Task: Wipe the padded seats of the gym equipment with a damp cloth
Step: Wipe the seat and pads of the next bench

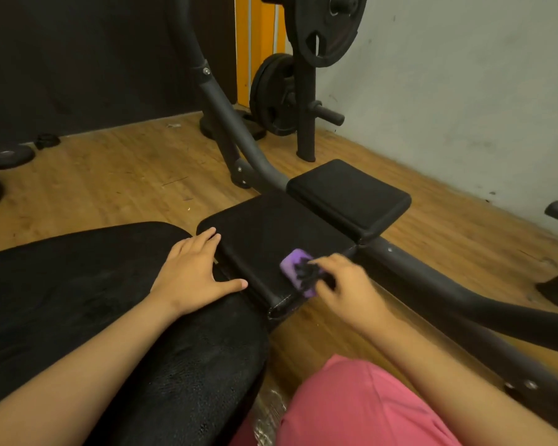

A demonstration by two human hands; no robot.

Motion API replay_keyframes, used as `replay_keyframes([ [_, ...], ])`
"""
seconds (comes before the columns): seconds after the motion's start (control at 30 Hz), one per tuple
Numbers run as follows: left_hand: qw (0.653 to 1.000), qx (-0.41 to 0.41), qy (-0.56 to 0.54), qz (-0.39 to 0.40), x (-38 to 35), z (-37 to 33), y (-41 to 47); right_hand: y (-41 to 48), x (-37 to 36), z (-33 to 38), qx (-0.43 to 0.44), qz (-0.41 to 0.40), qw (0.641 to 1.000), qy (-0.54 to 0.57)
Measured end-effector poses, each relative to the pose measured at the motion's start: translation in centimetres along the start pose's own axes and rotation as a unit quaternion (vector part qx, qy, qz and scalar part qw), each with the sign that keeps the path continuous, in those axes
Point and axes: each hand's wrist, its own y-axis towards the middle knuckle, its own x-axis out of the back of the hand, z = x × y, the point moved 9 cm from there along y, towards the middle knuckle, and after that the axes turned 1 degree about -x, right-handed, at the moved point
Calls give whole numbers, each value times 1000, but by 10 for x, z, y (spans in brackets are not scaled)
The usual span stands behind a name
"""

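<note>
While the wooden floor and a pale wall fill the background, the biggest thing in view is a long black pad at lower left; its left and near ends run out of the view. A dark metal frame passes under the pads and off the right edge, and its curved tube rises out of the top. Just beyond the long pad lies the square seat pad, and past that, touching its far corner, a smaller pad. Weight plates hang on a stand by the wall, the top one cut off. A pink trouser leg is cropped at the bottom edge.

The left grip is released: the hand lies flat with fingers spread, palm on the long pad, fingertips and thumb reaching onto the seat pad. The right grip is blurred, but its fingers curl over a purple cloth and hold it against the seat pad's near right edge. Dark marks on the cloth are too smeared to make out, and the fingers hide its right part.
</note>
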Motion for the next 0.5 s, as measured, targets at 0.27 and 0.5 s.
replay_keyframes([
  [0.27, 999, 4, -24, -20, 2, 2, 0, 1, 28, -41, -60, -41, 997, -19],
  [0.5, 994, -19, -68, -83, 9, -17, 35, 19, 1, 5, -34, 23, 999, 19],
])
